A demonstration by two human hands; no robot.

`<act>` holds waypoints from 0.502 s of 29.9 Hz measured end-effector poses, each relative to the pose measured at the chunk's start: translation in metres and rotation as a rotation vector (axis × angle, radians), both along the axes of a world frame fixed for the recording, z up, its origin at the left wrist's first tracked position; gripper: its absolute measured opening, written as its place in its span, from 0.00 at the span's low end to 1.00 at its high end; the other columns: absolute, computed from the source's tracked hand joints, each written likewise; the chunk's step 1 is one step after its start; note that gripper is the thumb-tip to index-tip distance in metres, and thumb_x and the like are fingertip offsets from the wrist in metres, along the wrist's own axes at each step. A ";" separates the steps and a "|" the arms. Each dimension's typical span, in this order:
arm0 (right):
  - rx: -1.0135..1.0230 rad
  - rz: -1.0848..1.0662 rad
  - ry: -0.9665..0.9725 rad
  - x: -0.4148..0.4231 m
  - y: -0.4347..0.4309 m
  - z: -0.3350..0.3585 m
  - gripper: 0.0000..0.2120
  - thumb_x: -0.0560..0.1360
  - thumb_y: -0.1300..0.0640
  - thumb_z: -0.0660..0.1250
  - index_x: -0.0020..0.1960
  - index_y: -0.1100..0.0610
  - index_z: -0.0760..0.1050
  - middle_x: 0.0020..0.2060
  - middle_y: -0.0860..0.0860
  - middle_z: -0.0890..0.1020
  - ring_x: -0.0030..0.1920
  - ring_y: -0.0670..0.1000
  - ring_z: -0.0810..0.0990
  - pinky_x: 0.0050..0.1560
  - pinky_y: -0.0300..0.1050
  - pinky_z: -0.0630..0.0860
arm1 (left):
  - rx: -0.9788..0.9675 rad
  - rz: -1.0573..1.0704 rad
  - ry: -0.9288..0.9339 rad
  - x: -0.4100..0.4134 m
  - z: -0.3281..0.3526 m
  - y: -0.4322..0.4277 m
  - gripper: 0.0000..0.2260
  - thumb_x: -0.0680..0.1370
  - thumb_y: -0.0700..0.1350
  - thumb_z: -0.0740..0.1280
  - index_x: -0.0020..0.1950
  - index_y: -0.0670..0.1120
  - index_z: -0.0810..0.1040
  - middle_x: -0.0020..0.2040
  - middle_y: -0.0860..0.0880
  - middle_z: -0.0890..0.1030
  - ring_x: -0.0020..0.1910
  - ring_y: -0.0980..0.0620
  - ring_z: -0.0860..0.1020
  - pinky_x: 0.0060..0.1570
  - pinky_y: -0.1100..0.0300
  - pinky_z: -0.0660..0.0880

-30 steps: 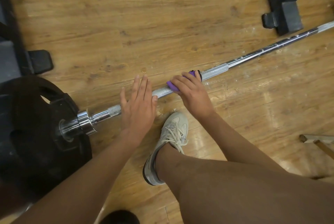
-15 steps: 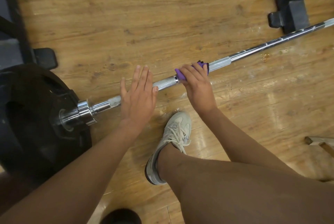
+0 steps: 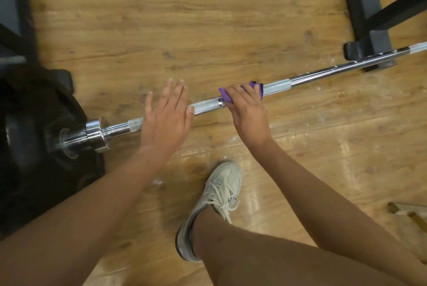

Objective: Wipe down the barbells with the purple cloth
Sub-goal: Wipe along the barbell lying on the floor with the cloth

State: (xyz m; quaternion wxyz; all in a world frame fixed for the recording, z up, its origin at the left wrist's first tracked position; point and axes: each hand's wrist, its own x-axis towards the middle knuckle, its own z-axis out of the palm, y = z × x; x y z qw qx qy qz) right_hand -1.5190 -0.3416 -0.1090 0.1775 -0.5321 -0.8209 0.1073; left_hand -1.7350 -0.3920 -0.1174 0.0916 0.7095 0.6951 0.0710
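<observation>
On the floor: mid-wipe along barbell (image 3: 208, 106).
Right hand (image 3: 248, 110) wrapping purple cloth (image 3: 225, 97) round shaft; left hand (image 3: 165, 116) flat, steadying. Next: slide rightward.

both arms are bare all the way up, with no sleeves, no watch and no rings. the left hand (image 3: 164, 116) and the right hand (image 3: 247, 107) wear no gloves, and the nails are short and plain. at about 6 o'clock there is one bare leg with no sock showing. on its foot is a pale grey-white shoe (image 3: 211, 207) with a soft mesh toe, white laces tied in a loose bow, and a dark edge around the heel.
</observation>
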 end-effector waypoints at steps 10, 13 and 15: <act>0.021 0.150 -0.022 0.002 0.039 0.002 0.12 0.84 0.54 0.62 0.63 0.58 0.78 0.55 0.49 0.81 0.56 0.57 0.76 0.68 0.55 0.67 | 0.011 0.024 -0.011 -0.013 0.002 0.029 0.25 0.85 0.53 0.46 0.77 0.44 0.68 0.79 0.50 0.65 0.80 0.52 0.57 0.75 0.41 0.58; 0.029 0.132 -0.024 0.014 0.052 0.002 0.12 0.83 0.54 0.63 0.63 0.58 0.78 0.56 0.49 0.81 0.58 0.57 0.76 0.69 0.53 0.65 | -0.007 0.029 -0.040 -0.017 0.003 0.037 0.26 0.84 0.53 0.46 0.77 0.43 0.69 0.79 0.50 0.66 0.80 0.51 0.57 0.74 0.42 0.59; 0.018 0.074 -0.034 0.015 0.054 0.002 0.12 0.83 0.54 0.63 0.63 0.57 0.77 0.56 0.48 0.80 0.58 0.56 0.76 0.70 0.56 0.65 | -0.015 0.031 -0.049 -0.017 0.003 0.043 0.26 0.84 0.54 0.46 0.76 0.43 0.69 0.78 0.49 0.67 0.80 0.51 0.57 0.74 0.42 0.59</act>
